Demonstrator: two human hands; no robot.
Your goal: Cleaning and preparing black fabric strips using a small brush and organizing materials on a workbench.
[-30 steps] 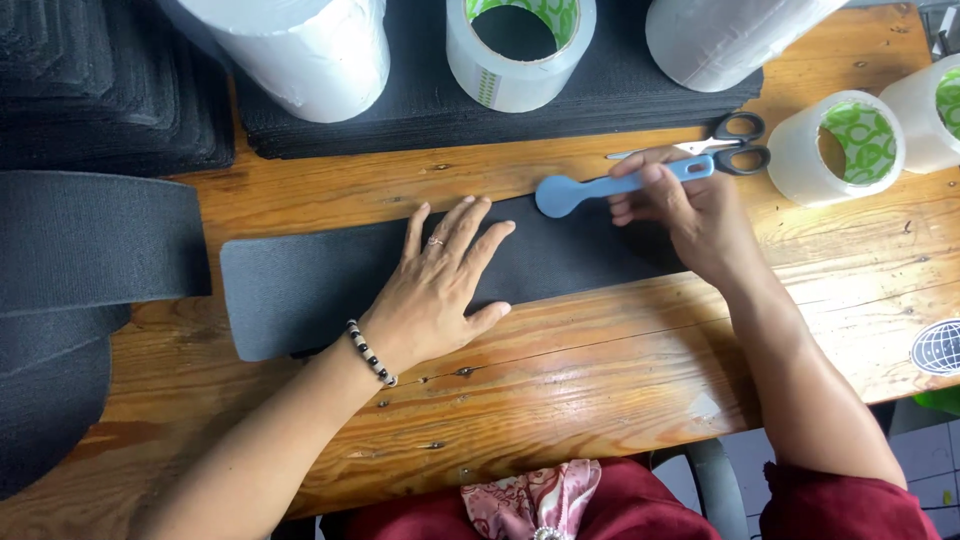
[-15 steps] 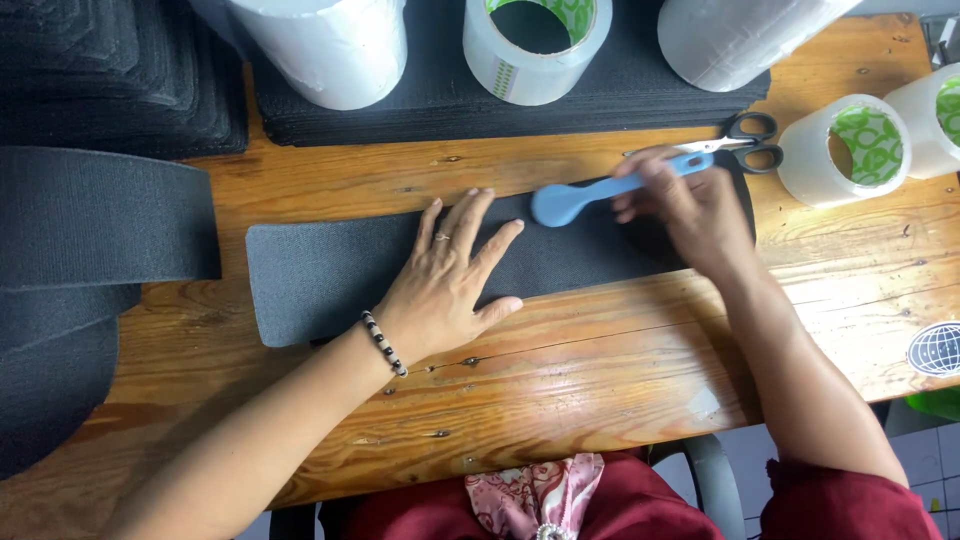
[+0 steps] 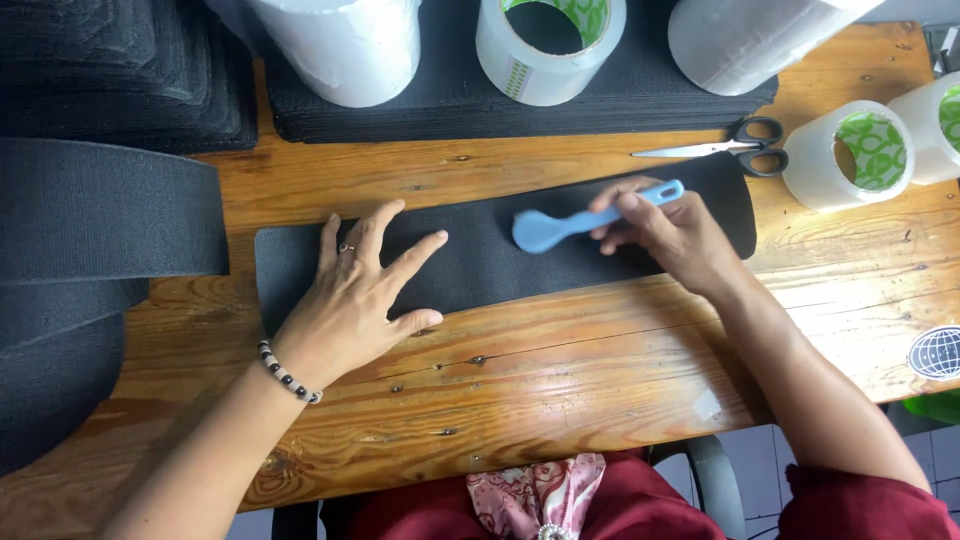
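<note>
On the wooden surface (image 3: 600, 380), at 9 o'clock the left hand (image 3: 355, 300) lies flat, fingers spread, pinning the black strip (image 3: 480, 262). Toward 3 o'clock the right hand (image 3: 670, 228) is clamped on a blue spatula (image 3: 560, 224) pressed mid-strip; smoothing looks about halfway, the left part probably untouched.

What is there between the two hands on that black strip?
In the head view, only bare black strip and the rounded head of the blue tool lie between the left hand and the right hand, which holds the tool's handle.
</note>
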